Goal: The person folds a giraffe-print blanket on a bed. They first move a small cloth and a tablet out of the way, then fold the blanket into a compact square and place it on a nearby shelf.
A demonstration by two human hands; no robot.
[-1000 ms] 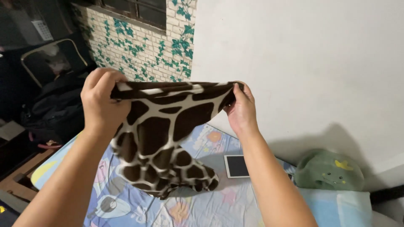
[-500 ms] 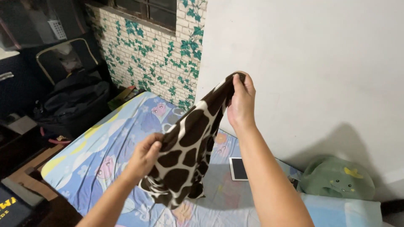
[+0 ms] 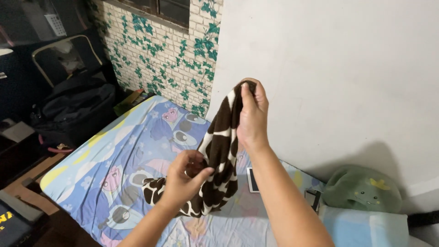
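The bed (image 3: 114, 174), covered with a pale blue cartoon-print sheet, fills the lower part of the view and serves as the landmark here. Beyond its far edge stands a white brick-pattern wall with green ivy (image 3: 155, 68), and off its left side a black bag (image 3: 75, 110) sits in the dark. At its right end lies a green plush cushion with a small face (image 3: 363, 190), and a white tablet (image 3: 252, 179) lies flat on the sheet, partly hidden behind the cloth. Above the middle of the bed hangs the brown-and-cream giraffe-patterned blanket (image 3: 219, 151), its lower end touching the sheet. A second ago it was stretched wide between both hands at chest height; now it is gathered into a narrow vertical hang. The right hand (image 3: 250, 114) is raised and pinches the top corner between thumb and fingers, much where it was before. The left hand (image 3: 183, 180) has dropped low and moved inward, its fingers closed on the blanket's lower part just above the bed.
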